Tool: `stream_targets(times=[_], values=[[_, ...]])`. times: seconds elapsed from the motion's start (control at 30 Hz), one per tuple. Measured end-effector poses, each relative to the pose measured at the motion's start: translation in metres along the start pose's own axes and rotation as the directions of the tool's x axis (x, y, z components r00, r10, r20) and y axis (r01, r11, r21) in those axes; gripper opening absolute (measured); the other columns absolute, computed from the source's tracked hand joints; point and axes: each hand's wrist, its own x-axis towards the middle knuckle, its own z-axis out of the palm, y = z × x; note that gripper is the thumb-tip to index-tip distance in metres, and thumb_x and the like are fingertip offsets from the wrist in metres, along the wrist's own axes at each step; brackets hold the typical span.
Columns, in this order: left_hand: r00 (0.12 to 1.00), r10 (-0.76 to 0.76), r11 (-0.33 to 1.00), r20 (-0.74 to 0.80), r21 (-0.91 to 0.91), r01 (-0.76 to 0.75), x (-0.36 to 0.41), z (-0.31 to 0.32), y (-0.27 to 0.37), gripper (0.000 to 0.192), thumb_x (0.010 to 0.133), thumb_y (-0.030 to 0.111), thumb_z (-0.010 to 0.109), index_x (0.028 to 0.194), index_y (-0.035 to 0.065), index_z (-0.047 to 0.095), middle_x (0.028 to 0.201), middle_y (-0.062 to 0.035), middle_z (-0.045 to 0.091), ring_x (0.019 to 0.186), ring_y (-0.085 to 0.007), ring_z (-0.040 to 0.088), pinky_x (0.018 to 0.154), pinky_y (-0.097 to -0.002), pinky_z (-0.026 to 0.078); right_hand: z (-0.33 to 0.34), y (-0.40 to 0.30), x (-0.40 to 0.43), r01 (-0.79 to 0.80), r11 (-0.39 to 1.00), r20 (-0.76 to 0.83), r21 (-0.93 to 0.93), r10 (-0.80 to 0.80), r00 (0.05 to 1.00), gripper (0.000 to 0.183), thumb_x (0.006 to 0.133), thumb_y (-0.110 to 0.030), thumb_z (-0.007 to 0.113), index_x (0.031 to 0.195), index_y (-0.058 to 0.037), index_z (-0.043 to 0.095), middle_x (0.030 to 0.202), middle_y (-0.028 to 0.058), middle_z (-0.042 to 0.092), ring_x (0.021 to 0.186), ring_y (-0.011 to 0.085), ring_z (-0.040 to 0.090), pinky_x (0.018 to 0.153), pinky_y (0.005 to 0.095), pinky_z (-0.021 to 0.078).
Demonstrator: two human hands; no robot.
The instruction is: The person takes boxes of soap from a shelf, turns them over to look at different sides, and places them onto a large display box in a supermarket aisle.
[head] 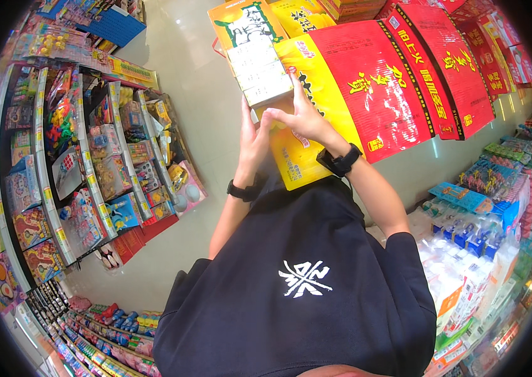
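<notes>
Several small white boxes [259,70] form a row on top of a yellow-and-green carton [240,19], their faces washed out by glare. My left hand [253,139] holds the near box from its left side. Against the right side of the same box are the fingers of my right hand [304,113]. Both thumbs come close together at the near end, just below the boxes. Under my right forearm lies a yellow drink carton [294,160] with printed writing. A dark band [243,191] circles my left wrist, and a black strap [341,160] circles my right.
Red drink cartons [374,85] continue the stack to the right. Across the aisle floor [186,94], shelves [91,155] carry packaged toys. Bagged goods [468,235] are piled at the right, and more shelving [106,339] curves behind at lower left.
</notes>
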Motion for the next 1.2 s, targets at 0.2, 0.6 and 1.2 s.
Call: stream_targets(times=[0.2, 0.6, 1.2], values=[[1.000, -0.001, 0.999, -0.010, 0.048, 0.001, 0.001, -0.002, -0.002, 0.072, 0.098, 0.020, 0.054, 0.150, -0.0009, 0.009, 0.146, -0.0160, 0.033, 0.125, -0.0225, 0.047, 0.097, -0.0324, 0.046, -0.001, -0.002, 0.000, 0.008, 1.000, 0.007, 0.001, -0.008, 1.000, 0.105, 0.083, -0.026, 0.073, 0.149, 0.0042, -0.003, 0.152, 0.0241, 0.018, 0.142, 0.0287, 0.020, 0.114, 0.0391, 0.0222], [0.991, -0.113, 0.985, -0.068, 0.124, 0.121, 0.013, -0.017, -0.010, 0.068, 0.100, 0.036, 0.048, 0.148, -0.0028, 0.020, 0.145, -0.0187, 0.031, 0.134, -0.0282, 0.035, 0.110, -0.0380, 0.031, -0.004, -0.004, 0.000, 0.007, 0.998, -0.017, 0.057, -0.006, 1.000, 0.099, 0.083, -0.024, 0.072, 0.147, 0.0067, 0.004, 0.150, 0.0276, 0.021, 0.142, 0.0333, 0.021, 0.115, 0.0401, 0.0223], [0.999, 0.040, 0.971, -0.011, -0.237, -0.042, 0.134, -0.039, -0.032, 0.067, 0.098, 0.040, 0.045, 0.146, -0.0012, 0.021, 0.137, -0.0173, 0.043, 0.122, -0.0238, 0.049, 0.099, -0.0346, 0.044, -0.007, 0.014, 0.009, -0.012, 0.996, -0.032, 0.084, 0.015, 0.999, 0.101, 0.082, -0.032, 0.072, 0.147, 0.0082, 0.006, 0.151, 0.0269, 0.021, 0.142, 0.0329, 0.022, 0.115, 0.0392, 0.0204]])
